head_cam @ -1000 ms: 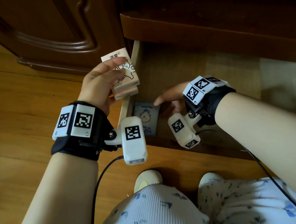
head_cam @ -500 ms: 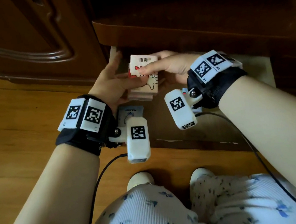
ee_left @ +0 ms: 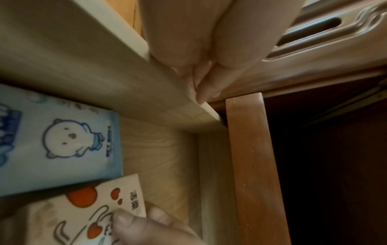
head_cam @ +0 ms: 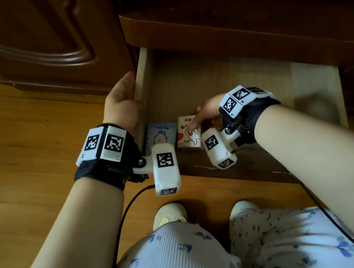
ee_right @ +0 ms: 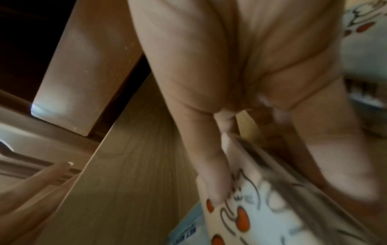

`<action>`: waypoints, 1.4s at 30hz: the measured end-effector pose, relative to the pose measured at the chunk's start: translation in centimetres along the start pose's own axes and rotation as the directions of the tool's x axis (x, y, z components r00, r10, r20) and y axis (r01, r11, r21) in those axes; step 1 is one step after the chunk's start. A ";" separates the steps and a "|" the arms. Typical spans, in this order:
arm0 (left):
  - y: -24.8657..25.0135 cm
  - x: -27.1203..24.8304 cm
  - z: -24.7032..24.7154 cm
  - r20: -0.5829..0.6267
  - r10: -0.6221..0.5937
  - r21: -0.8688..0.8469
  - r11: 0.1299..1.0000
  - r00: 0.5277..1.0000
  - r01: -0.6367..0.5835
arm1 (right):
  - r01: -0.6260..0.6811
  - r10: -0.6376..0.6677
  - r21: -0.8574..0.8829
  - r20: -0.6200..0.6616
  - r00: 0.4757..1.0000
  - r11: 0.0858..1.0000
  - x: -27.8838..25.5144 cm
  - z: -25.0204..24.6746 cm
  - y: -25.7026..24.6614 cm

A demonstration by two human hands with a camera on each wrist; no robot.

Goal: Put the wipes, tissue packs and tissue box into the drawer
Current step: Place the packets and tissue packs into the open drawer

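Note:
The drawer [head_cam: 242, 75] stands pulled out of a dark cabinet. A blue wipes pack [head_cam: 162, 133] with a white bear lies flat in its front left corner, also in the left wrist view [ee_left: 58, 145]. My right hand [head_cam: 207, 114] grips a stack of tissue packs [head_cam: 188, 134] printed with a cat and red hearts, thumb on top, down on the drawer floor right beside the wipes [ee_right: 188, 228]. The tissue packs [ee_left: 83, 215] show close up under the thumb [ee_left: 130, 222]. My left hand [head_cam: 126, 100] rests against the drawer's left wall [ee_left: 83, 66], fingers straight, holding nothing. No tissue box is in view.
A carved dark cabinet door [head_cam: 35, 40] stands to the left of the drawer, and the cabinet body [head_cam: 225, 26] overhangs its back. The drawer's bare floor [head_cam: 279, 98] stretches right. Wooden flooring [head_cam: 27, 153] and my shoes [head_cam: 168, 213] lie below, with cables trailing from the wrists.
The tissue packs passed from my left hand to my right, which lowered them into the drawer beside the wipes. My left hand let go and moved to the drawer's left wall.

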State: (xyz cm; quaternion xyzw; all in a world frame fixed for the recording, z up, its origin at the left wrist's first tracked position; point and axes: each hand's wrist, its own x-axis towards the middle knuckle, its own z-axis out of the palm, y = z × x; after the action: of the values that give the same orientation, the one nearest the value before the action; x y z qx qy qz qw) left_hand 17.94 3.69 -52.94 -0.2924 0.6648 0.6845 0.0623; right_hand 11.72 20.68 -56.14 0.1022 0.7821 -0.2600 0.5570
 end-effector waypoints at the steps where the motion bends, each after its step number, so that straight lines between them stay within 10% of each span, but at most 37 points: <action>1: 0.0 0.1 -0.1 0.004 -0.004 0.015 1.000 1.000 0.004 | 0.006 -0.006 -0.018 0.004 1.000 1.000 0.2 -0.1 0.0; 18: -0.5 1.2 -0.1 -0.003 0.004 0.184 0.983 1.000 -0.003 | 0.029 0.014 -0.236 0.180 0.984 0.971 1.7 0.3 0.0; 22: -0.6 1.2 0.0 -0.016 -0.009 0.166 0.986 1.000 0.012 | 0.075 -0.070 0.053 -0.100 0.993 0.996 1.1 -2.8 1.0; 28: -0.7 1.1 0.5 -0.063 0.019 0.174 0.985 0.998 -0.007 | 0.107 -0.039 0.080 -0.591 0.805 0.991 -0.6 -6.8 4.6; 35: -0.6 1.1 0.8 -0.052 0.024 0.212 0.977 0.998 -0.013 | -0.039 -0.004 -0.137 -0.302 0.953 0.990 -0.7 -6.1 6.7; 42: -0.8 1.4 0.5 -0.048 0.025 0.234 0.972 0.999 -0.013 | -0.039 -0.012 -0.271 -0.182 0.983 0.962 -0.8 -4.4 6.1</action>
State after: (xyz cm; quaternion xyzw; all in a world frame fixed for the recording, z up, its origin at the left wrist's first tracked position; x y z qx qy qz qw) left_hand 17.05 3.83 -54.34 -0.2940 0.7450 0.5944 0.0727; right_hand 11.14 28.25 -56.11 0.0529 0.8575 -0.1351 0.4936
